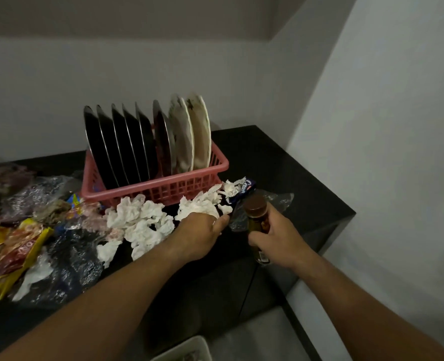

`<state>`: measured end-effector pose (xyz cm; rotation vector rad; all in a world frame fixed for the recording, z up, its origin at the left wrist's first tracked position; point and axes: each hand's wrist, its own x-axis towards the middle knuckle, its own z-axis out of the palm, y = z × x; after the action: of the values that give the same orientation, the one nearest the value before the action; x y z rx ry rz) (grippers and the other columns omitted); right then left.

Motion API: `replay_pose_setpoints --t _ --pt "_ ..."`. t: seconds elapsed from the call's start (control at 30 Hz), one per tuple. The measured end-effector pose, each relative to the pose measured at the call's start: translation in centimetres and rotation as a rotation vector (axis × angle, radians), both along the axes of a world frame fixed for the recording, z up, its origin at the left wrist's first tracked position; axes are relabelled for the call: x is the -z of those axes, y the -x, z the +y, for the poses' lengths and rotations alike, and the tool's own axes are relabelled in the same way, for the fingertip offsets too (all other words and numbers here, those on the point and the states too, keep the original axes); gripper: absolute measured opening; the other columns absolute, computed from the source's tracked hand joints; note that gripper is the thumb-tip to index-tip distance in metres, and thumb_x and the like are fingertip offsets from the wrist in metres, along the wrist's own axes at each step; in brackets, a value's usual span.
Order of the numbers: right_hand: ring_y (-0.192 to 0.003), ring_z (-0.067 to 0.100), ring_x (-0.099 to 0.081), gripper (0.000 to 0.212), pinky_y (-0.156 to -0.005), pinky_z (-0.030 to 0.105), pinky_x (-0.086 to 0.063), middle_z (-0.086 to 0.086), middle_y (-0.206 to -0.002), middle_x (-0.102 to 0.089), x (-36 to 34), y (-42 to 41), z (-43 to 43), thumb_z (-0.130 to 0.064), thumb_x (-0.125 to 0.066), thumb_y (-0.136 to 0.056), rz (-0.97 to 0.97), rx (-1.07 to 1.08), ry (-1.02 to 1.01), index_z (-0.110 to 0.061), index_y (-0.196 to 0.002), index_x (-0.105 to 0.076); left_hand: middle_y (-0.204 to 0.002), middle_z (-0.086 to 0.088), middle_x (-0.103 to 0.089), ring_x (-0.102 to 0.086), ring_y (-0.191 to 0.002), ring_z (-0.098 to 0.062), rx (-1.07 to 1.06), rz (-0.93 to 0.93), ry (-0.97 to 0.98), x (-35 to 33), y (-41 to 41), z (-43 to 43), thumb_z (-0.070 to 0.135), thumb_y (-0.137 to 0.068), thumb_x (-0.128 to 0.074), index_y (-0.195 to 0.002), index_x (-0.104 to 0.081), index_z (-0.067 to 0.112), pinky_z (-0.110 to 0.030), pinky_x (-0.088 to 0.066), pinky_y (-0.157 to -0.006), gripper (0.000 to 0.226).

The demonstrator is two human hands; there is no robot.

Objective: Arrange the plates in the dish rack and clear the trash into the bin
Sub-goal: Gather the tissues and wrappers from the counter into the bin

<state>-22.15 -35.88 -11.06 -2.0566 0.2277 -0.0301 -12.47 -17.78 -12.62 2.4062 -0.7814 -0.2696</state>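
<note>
A pink dish rack (163, 187) stands on the black counter (280, 173), holding several dark steel plates (119, 149) and two pale plates (189, 134) upright. Crumpled white tissues (140, 220) lie in front of the rack. My right hand (275, 235) grips a small brown bottle (254, 212) with a brown cap. My left hand (202, 235) pinches a clump of white tissue (200, 204) and the edge of a blue snack wrapper (244, 191) beside the bottle.
Foil and plastic wrappers (20, 251), yellow, red and silver, cover the counter's left side. A clear plastic scrap (280, 200) lies behind the bottle. The rim of a pale bin (189, 347) shows at the bottom on the floor. Walls close in at the back and right.
</note>
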Motion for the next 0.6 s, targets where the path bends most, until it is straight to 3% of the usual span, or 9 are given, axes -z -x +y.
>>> replay_pose_setpoints --t 0.2,0.3,0.43,0.5,0.6 --pt "-0.085 0.005 -0.061 0.049 -0.065 0.017 -0.046 -0.01 -0.102 -0.061 1.5 2.2 2.5 -0.015 -0.072 -0.072 0.053 -0.068 -0.062 -0.044 -0.107 -0.053 -0.074 0.001 -0.058 -0.055 -0.063 -0.01 0.027 0.001 -0.144 0.6 3.3 2.8 0.037 -0.101 -0.043 -0.072 -0.052 0.024 -0.025 -0.038 -0.056 0.033" --pt "-0.075 -0.003 -0.061 0.042 -0.059 0.013 -0.045 -0.011 -0.091 -0.063 3.7 3.7 3.4 -0.02 -0.07 -0.065 0.084 -0.079 -0.096 -0.043 -0.098 -0.056 -0.085 0.004 -0.063 -0.06 -0.073 -0.008 0.09 0.131 -0.191 2.5 5.5 4.2 0.029 -0.1 -0.048 -0.08 -0.056 0.031 -0.022 -0.042 -0.062 0.021" --pt "-0.083 -0.003 -0.063 0.043 -0.074 0.024 -0.047 -0.012 -0.093 -0.066 7.3 6.1 4.7 -0.022 -0.073 -0.072 0.15 -0.048 -0.137 -0.043 -0.105 -0.055 -0.067 0.004 -0.059 -0.055 -0.06 -0.009 0.106 0.127 -0.25 5.2 9.1 5.3 0.05 -0.097 -0.043 -0.065 -0.055 0.023 -0.03 -0.041 -0.057 0.044" --pt "-0.092 -0.002 -0.064 0.044 -0.084 0.027 -0.049 -0.013 -0.102 -0.067 9.1 7.2 5.3 -0.03 -0.075 -0.078 0.2 -0.058 -0.145 -0.045 -0.112 -0.051 -0.064 0.003 -0.058 -0.055 -0.058 -0.011 0.122 0.105 -0.308 6.6 10.2 5.9 0.058 -0.096 -0.035 -0.061 -0.055 0.021 -0.034 -0.047 -0.061 0.054" --pt "-0.094 -0.007 -0.063 0.038 -0.081 0.02 -0.049 -0.017 -0.105 -0.067 12.0 8.3 6.2 -0.047 -0.072 -0.083 0.251 -0.031 -0.131 -0.055 -0.109 -0.045 -0.064 0.005 -0.057 -0.055 -0.058 -0.009 0.193 0.089 -0.383 9.5 10.5 6.6 0.055 -0.097 -0.03 -0.061 -0.052 0.024 -0.033 -0.045 -0.059 0.053"
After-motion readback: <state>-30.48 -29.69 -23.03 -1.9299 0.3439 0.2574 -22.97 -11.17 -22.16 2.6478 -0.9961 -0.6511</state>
